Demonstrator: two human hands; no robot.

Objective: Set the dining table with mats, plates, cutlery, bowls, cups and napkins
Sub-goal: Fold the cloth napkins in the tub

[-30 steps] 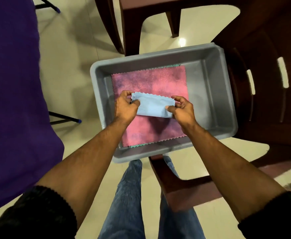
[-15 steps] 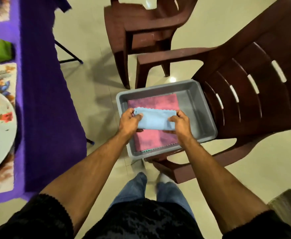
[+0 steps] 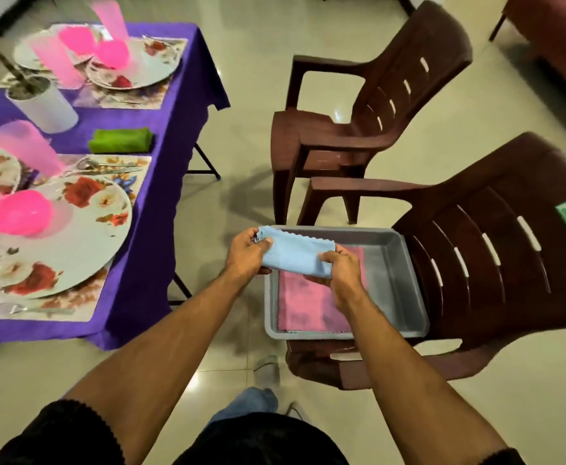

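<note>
A folded light blue napkin [image 3: 294,254] is held in the air by both hands, above the 9 o'clock corner of a grey plastic tub [image 3: 395,283]. The left hand [image 3: 246,253] pinches its left end, thumb on top and fingers curled under the cloth. The right hand [image 3: 340,270] grips the right end in the same way, fingers closed around the fabric. The napkin is stretched flat between them and its wavy edge points to 12 o'clock.

Below it, inside the tub, a pink napkin [image 3: 303,307] lies flat on the bottom. The tub stands on the seat of a dark brown plastic chair [image 3: 496,250]. A second chair of the same kind [image 3: 359,129] stands at 12 o'clock from the tub, close to the first one.

At 9 to 10 o'clock from the hands is the table with a purple tablecloth [image 3: 160,162]. On it a flowered plate [image 3: 73,229] lies on a flowered mat [image 3: 120,169] and carries a pink bowl [image 3: 21,213] turned upside down. A pink cup [image 3: 26,146] stands near it, tilted in the view, and cutlery [image 3: 107,166] lies on the mat. A folded green napkin [image 3: 120,139] rests on the tablecloth, and a white plant pot [image 3: 45,105] stands at its 10 o'clock. More plates [image 3: 140,67] with pink cups [image 3: 107,25] are at the far end of the table.
</note>
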